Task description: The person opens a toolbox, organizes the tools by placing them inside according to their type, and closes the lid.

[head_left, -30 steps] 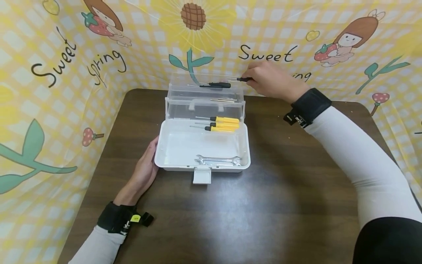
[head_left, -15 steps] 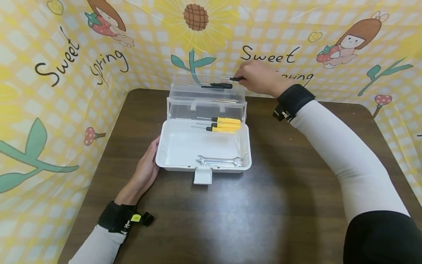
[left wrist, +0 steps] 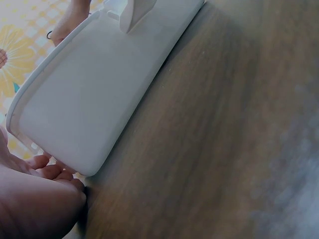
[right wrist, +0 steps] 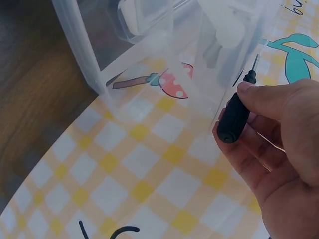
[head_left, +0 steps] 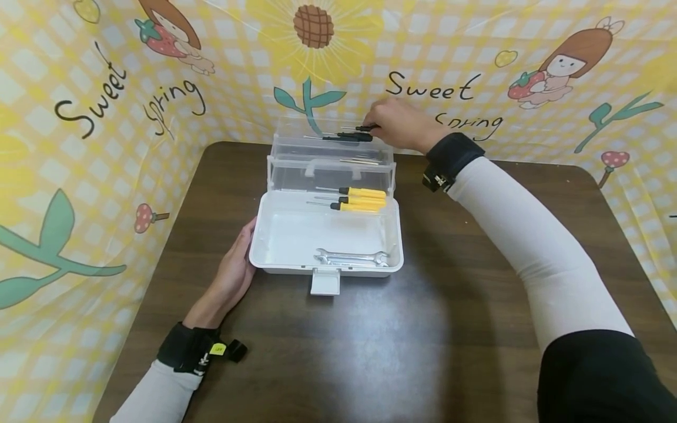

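Between thumb and fingers my right hand [head_left: 404,124] pinches a black-handled screwdriver [right wrist: 235,114], its shaft pointing left, over the clear top tray [head_left: 291,145] of the toolbox. Other black screwdrivers [head_left: 346,137] lie in that tray, just below the held one. My left hand [head_left: 235,264] rests against the left wall of the white toolbox [head_left: 255,252]; the left wrist view shows its fingers [left wrist: 50,172] at the box's end. Yellow screwdrivers [head_left: 362,201] lie toward the back of the box. Silver open-end wrenches [head_left: 351,257] lie along its front inside wall.
The toolbox stands on a dark wooden table [head_left: 370,352], its front latch [head_left: 325,282] hanging down. Thin metal rods [head_left: 359,161] lie in the lower clear tray. A yellow checked cloth [head_left: 222,35] with printed figures hangs close behind and at the sides.
My right hand has moved left with the black screwdriver, from right of the toolbox to over the top tray's right part. The left hand and the box have stayed in place.
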`<state>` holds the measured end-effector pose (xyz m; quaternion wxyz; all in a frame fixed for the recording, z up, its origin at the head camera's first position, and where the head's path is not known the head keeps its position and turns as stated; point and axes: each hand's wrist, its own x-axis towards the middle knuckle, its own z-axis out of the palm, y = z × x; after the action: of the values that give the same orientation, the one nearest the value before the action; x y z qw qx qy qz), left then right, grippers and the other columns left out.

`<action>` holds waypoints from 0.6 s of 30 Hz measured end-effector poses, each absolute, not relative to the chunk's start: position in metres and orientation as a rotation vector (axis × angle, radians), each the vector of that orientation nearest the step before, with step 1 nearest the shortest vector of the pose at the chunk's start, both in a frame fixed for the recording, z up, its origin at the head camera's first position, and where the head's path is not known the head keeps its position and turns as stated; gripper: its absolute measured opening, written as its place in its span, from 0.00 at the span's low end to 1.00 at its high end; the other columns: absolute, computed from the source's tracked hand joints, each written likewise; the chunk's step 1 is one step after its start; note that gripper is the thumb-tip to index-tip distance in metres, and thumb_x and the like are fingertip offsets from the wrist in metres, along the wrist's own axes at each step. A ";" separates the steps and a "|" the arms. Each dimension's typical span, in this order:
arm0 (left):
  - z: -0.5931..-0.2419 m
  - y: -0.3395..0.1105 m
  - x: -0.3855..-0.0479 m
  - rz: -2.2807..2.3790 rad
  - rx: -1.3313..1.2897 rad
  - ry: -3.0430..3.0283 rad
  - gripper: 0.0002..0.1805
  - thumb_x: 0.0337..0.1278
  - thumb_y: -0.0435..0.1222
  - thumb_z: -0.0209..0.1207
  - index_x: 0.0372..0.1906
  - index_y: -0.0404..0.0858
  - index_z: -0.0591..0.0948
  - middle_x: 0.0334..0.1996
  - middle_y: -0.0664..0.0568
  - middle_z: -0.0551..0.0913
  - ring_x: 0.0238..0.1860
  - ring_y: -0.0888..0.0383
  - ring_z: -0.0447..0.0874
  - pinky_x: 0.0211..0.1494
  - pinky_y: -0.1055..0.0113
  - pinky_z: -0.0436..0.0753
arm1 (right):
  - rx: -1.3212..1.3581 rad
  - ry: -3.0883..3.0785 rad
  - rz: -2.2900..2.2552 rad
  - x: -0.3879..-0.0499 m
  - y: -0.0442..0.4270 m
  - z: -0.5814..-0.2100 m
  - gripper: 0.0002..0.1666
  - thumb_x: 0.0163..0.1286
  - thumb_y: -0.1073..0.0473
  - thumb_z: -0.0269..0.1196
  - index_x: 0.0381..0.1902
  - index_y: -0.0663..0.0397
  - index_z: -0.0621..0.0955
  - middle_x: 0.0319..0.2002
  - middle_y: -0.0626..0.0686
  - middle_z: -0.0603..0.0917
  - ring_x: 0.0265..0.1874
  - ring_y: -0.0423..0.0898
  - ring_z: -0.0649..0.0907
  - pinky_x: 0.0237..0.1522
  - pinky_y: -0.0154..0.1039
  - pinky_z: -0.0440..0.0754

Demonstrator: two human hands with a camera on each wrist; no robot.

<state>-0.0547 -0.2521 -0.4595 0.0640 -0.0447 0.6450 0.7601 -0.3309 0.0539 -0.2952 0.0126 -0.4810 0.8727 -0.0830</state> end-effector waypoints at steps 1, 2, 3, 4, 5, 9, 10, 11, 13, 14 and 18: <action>-0.459 -0.252 -0.055 2.295 -0.137 1.948 0.40 0.85 0.60 0.32 0.88 0.44 0.44 0.88 0.52 0.40 0.86 0.56 0.38 0.87 0.53 0.43 | -1.499 2.717 -0.255 -0.332 0.053 -0.296 0.09 0.78 0.69 0.60 0.42 0.65 0.87 0.41 0.62 0.86 0.38 0.54 0.80 0.47 0.50 0.78; -0.459 -0.252 -0.055 2.295 -0.140 1.949 0.40 0.85 0.60 0.32 0.88 0.44 0.44 0.88 0.53 0.40 0.86 0.56 0.38 0.87 0.53 0.44 | -1.503 2.713 -0.254 -0.333 0.052 -0.296 0.09 0.79 0.69 0.60 0.41 0.66 0.87 0.41 0.62 0.86 0.38 0.54 0.79 0.47 0.50 0.78; -0.459 -0.252 -0.055 2.292 -0.142 1.949 0.40 0.85 0.60 0.32 0.88 0.44 0.44 0.88 0.53 0.40 0.86 0.56 0.39 0.87 0.53 0.44 | -1.507 2.711 -0.250 -0.334 0.051 -0.297 0.09 0.79 0.69 0.60 0.40 0.66 0.86 0.40 0.62 0.85 0.38 0.54 0.79 0.46 0.50 0.77; -0.459 -0.252 -0.055 2.291 -0.141 1.950 0.40 0.85 0.60 0.31 0.88 0.44 0.44 0.88 0.52 0.40 0.86 0.56 0.39 0.87 0.53 0.44 | -1.513 2.707 -0.250 -0.335 0.050 -0.297 0.09 0.79 0.69 0.60 0.40 0.66 0.86 0.39 0.62 0.85 0.38 0.55 0.79 0.47 0.50 0.77; -0.459 -0.252 -0.055 2.288 -0.141 1.950 0.40 0.85 0.60 0.31 0.88 0.44 0.44 0.88 0.52 0.40 0.86 0.56 0.39 0.87 0.53 0.44 | -1.523 2.704 -0.252 -0.336 0.050 -0.298 0.09 0.79 0.69 0.60 0.40 0.66 0.86 0.40 0.62 0.85 0.38 0.55 0.79 0.47 0.51 0.77; -0.459 -0.251 -0.054 2.284 -0.137 1.949 0.39 0.86 0.59 0.30 0.88 0.43 0.43 0.88 0.52 0.40 0.86 0.55 0.38 0.87 0.52 0.43 | -1.548 2.688 -0.293 -0.339 0.050 -0.301 0.09 0.78 0.70 0.61 0.42 0.67 0.87 0.42 0.64 0.87 0.42 0.56 0.83 0.50 0.53 0.81; -0.459 -0.251 -0.054 2.284 -0.140 1.949 0.39 0.86 0.59 0.30 0.88 0.43 0.44 0.88 0.52 0.40 0.86 0.55 0.38 0.87 0.52 0.43 | -1.549 2.683 -0.305 -0.340 0.050 -0.301 0.08 0.78 0.70 0.61 0.43 0.67 0.88 0.43 0.64 0.88 0.42 0.56 0.84 0.51 0.53 0.81; -0.459 -0.251 -0.053 2.284 -0.142 1.948 0.39 0.86 0.59 0.30 0.88 0.43 0.44 0.88 0.52 0.40 0.86 0.56 0.38 0.87 0.52 0.43 | -1.550 2.679 -0.317 -0.340 0.050 -0.302 0.09 0.78 0.70 0.61 0.43 0.67 0.88 0.44 0.64 0.88 0.42 0.56 0.84 0.51 0.53 0.81; -0.459 -0.251 -0.053 2.286 -0.145 1.948 0.40 0.85 0.59 0.31 0.88 0.43 0.44 0.88 0.53 0.40 0.86 0.56 0.38 0.87 0.52 0.43 | -1.546 2.671 -0.332 -0.341 0.050 -0.302 0.09 0.78 0.69 0.61 0.43 0.66 0.88 0.45 0.64 0.88 0.41 0.56 0.84 0.50 0.52 0.81; -0.459 -0.252 -0.053 2.286 -0.144 1.948 0.40 0.85 0.59 0.31 0.88 0.43 0.44 0.88 0.52 0.39 0.86 0.56 0.37 0.87 0.52 0.42 | -1.544 2.667 -0.341 -0.341 0.049 -0.302 0.09 0.78 0.70 0.61 0.44 0.67 0.88 0.45 0.64 0.88 0.41 0.56 0.83 0.50 0.52 0.81; -0.459 -0.253 -0.054 2.286 -0.154 1.950 0.40 0.85 0.60 0.32 0.88 0.44 0.44 0.88 0.53 0.40 0.86 0.57 0.37 0.87 0.53 0.43 | -1.549 2.659 -0.352 -0.341 0.049 -0.303 0.10 0.79 0.70 0.60 0.47 0.68 0.88 0.47 0.65 0.88 0.45 0.57 0.85 0.53 0.53 0.82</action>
<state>-0.0537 -0.2526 -0.4588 0.0664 -0.0512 0.6467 0.7581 -0.3412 0.0491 -0.3030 0.0222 -0.5000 0.8583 -0.1136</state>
